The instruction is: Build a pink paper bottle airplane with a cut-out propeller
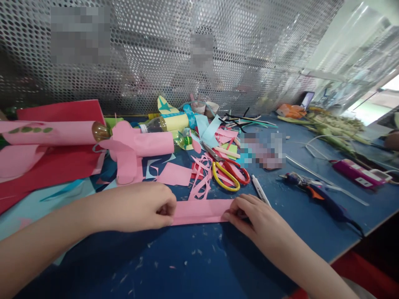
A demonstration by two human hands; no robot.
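A folded strip of pink paper (201,211) lies on the blue table between my hands. My left hand (140,207) pinches its left end, fingers curled. At the right end, my right hand (249,214) pinches the strip between thumb and fingers. Just beyond it are scissors (226,176) with one yellow and one red handle, resting on pink paper scraps (201,182). A white pen (261,189) lies close to my right hand. Behind my left hand sits a plastic bottle wrapped in pink paper (152,144), with pink flaps attached.
At right lie a glue gun (321,195) and a purple power strip (361,173), with cables around. Red sheets (62,160) and a second pink-wrapped bottle (52,132) are at left. A perforated metal panel (162,54) stands along the back.
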